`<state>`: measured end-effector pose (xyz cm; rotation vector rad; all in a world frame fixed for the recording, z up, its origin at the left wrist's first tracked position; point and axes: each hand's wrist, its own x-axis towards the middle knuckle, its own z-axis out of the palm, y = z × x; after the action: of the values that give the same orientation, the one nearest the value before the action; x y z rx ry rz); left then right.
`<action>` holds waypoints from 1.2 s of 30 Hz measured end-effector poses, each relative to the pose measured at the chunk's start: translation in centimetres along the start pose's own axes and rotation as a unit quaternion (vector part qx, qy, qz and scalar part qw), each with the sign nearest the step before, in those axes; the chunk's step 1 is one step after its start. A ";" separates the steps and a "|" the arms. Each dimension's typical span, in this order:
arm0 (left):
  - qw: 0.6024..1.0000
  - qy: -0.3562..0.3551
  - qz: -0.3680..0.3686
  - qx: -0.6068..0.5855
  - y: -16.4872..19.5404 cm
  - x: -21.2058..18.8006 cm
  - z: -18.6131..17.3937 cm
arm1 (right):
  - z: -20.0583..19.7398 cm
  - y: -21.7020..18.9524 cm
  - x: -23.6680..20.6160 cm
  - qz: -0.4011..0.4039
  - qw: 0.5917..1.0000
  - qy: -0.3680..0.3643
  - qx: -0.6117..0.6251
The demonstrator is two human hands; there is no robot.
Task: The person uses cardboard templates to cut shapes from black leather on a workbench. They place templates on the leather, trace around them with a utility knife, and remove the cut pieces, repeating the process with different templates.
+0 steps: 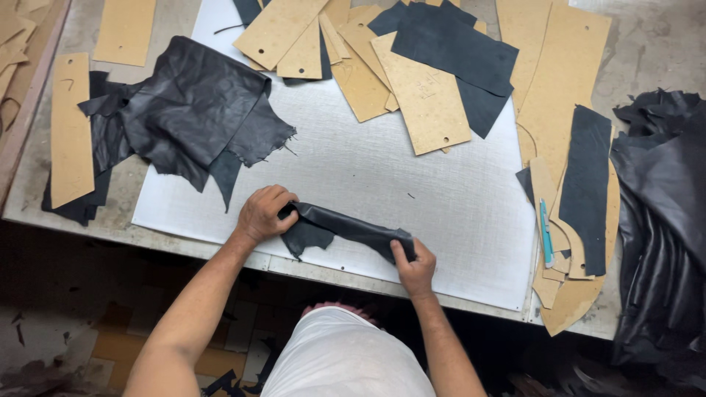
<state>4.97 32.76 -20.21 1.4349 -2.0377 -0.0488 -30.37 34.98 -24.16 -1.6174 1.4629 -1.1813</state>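
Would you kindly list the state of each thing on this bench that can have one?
Left hand: closed on one end of the leather strip.
Right hand: pinching the other end.
Leather strip: rolled or folded, stretched between both hands.
Black leather scrap: crumpled, lying loose.
Cardboard patterns: flat, overlapping.
White cutting board: flat, scored.
Blue tool: lying untouched.
Dark hide pile: heaped at the table's right.
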 end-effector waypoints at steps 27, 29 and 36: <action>0.986 0.035 -0.150 0.070 -12.2 -0.1 -2.5 | 9.3 -3.5 6.4 0.000 0.969 0.209 -0.129; 0.987 -0.003 -0.159 0.037 -11.9 0.3 -1.9 | 10.0 -3.7 6.3 -0.041 0.955 0.222 -0.191; 0.964 -0.083 -0.251 -0.016 -8.8 -2.5 -1.4 | 6.1 -3.2 7.4 -0.048 0.947 0.129 -0.292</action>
<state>13.47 31.80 -23.59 1.9472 -1.7340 -0.4247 -23.69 27.58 -22.19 -1.9913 2.0652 -1.1029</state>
